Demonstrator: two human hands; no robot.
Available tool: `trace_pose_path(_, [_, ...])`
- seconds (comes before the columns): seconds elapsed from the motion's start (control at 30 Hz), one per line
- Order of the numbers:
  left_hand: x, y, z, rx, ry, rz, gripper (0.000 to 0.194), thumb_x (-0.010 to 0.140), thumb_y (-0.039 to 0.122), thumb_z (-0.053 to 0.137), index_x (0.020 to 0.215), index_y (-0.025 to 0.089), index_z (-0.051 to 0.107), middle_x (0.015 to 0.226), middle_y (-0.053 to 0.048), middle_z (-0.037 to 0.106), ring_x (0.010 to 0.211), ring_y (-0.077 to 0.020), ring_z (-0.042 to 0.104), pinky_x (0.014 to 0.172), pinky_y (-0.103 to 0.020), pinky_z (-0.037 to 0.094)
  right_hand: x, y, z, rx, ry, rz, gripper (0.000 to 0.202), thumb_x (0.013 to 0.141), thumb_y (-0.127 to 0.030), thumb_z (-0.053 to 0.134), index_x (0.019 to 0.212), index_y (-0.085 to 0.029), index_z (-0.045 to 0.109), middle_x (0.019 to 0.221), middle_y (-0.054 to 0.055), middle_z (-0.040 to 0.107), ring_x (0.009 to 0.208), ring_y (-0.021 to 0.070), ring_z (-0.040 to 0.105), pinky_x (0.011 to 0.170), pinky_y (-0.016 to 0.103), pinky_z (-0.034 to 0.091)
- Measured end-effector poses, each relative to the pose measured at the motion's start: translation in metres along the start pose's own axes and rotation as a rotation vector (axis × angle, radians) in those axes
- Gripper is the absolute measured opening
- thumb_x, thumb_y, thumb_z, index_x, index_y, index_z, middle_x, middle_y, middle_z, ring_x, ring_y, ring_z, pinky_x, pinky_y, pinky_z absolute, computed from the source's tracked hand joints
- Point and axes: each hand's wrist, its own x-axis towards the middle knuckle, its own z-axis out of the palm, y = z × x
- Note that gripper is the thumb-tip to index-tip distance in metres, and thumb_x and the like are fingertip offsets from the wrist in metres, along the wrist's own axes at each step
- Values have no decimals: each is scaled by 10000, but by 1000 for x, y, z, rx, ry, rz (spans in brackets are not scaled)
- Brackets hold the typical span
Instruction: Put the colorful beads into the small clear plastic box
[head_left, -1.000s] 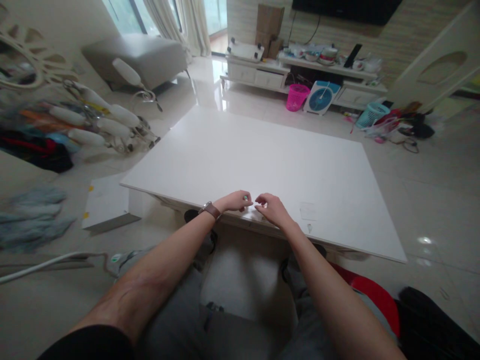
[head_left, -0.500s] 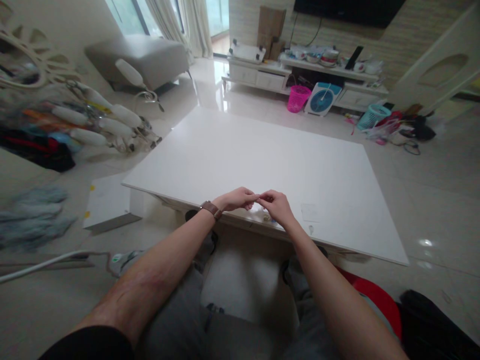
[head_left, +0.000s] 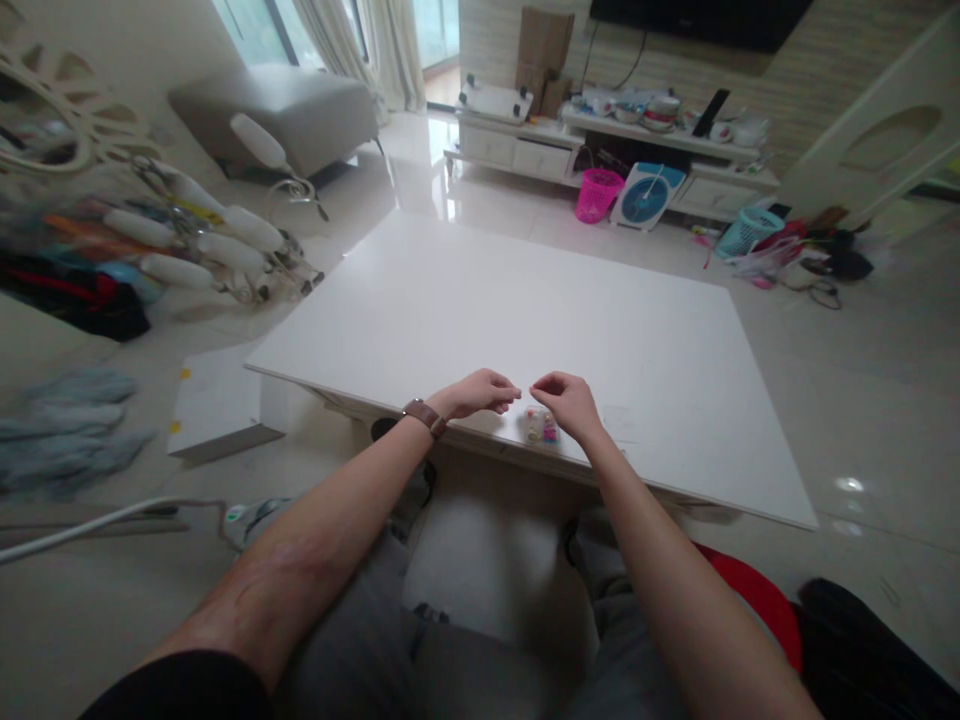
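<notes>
Above the near edge of the white table [head_left: 510, 300], my left hand [head_left: 484, 392] is closed in a pinch; whatever its fingertips hold is too small to name. My right hand [head_left: 568, 400] faces it across a narrow gap, thumb and forefinger also pinched, and I cannot make out what is between them. Just below the hands, near the table's edge, sits a small clear box [head_left: 541, 425] with little coloured pieces in it, partly pink and pale. A thin, nearly see-through square [head_left: 619, 422] lies flat on the table, right of my right wrist.
A white box [head_left: 217, 400] stands on the floor left of the table. Beyond the table are a pink basket [head_left: 598, 196], a blue-and-white fan [head_left: 646, 196] and a low cabinet [head_left: 487, 145]. A grey bench [head_left: 277, 115] stands at the far left.
My hands were touching at the fingertips and are now slightly apart. The right hand has moved a little to the right, showing more of the clear box.
</notes>
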Motion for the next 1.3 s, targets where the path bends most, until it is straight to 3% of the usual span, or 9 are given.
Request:
trace_pose_path(0.17, [0,3,-1,-15,59,7,322,737,327,859,877,80,708,683,-33,666,627,-101,580,668,-269,486,-4,13,-6,-426,-57,25,76,792,-170,683,768,-191,752,754,33,747,716,165,662,702,269,468])
trace_pose_path(0.33, [-4,8,-1,-14,57,43,262,761,271,842,869,81,697,675,-44,680,618,-100,593,671,-266,492,-9,16,0,-641,-141,40,76,850,-255,698,848,-220,765,837,38,746,783,172,650,729,274,445])
trace_pose_path(0.47, [-6,9,-2,-16,88,64,221,741,193,846,863,88,695,723,-64,713,696,-126,652,730,-284,517,-9,13,2,-754,-158,-44,83,874,-284,714,833,-228,759,952,52,693,950,189,619,785,276,450])
trace_pose_path(0.73, [-5,7,-7,-27,107,104,197,759,137,817,892,89,680,738,-75,734,701,-135,674,765,-302,523,-10,13,10,-872,-182,-38,183,894,-356,720,774,-227,768,987,81,612,988,222,579,721,290,458])
trace_pose_path(1.03, [-6,9,-6,22,110,103,127,766,110,791,854,81,704,771,-91,742,726,-133,674,763,-293,522,-8,3,5,-867,-171,-2,140,893,-340,713,881,-208,757,993,72,646,1006,223,602,744,294,448])
trace_pose_path(1.3, [-4,8,-3,-20,108,75,182,745,153,834,845,81,700,765,-91,739,733,-139,686,752,-291,539,-12,2,8,-881,-337,92,303,988,-347,541,941,-180,789,1050,121,663,931,219,646,748,305,438])
